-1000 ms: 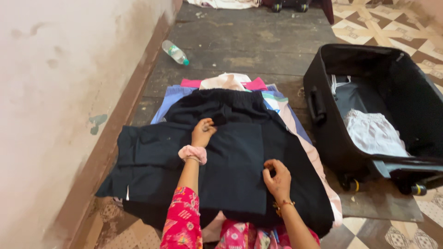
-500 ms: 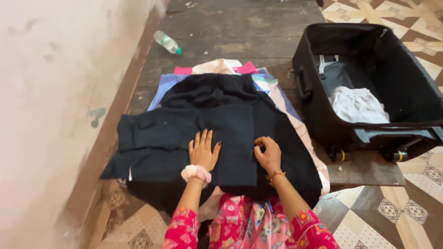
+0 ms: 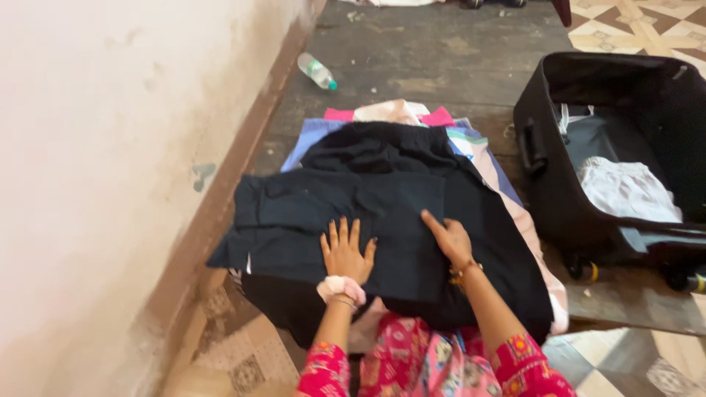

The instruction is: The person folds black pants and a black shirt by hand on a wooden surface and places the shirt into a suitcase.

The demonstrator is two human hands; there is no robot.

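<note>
Both hands lie on a dark garment (image 3: 353,220) spread over a pile of clothes (image 3: 471,143) on the floor – the left hand (image 3: 346,254) flat with fingers spread, the right hand (image 3: 450,239) just beside it, pressing near the folded edge. A pink scrunchie (image 3: 340,287) sits on the left wrist. Right of the pile stands an open black suitcase (image 3: 559,191) with a white cloth (image 3: 625,191) inside. Far off by the wall lies a bottle (image 3: 317,71)

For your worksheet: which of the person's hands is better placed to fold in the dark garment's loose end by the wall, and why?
Probably the left hand: it lies flat on the dark folded fabric garment, nearer the wall-side end; the right hand rests at the opposite edge.
</note>
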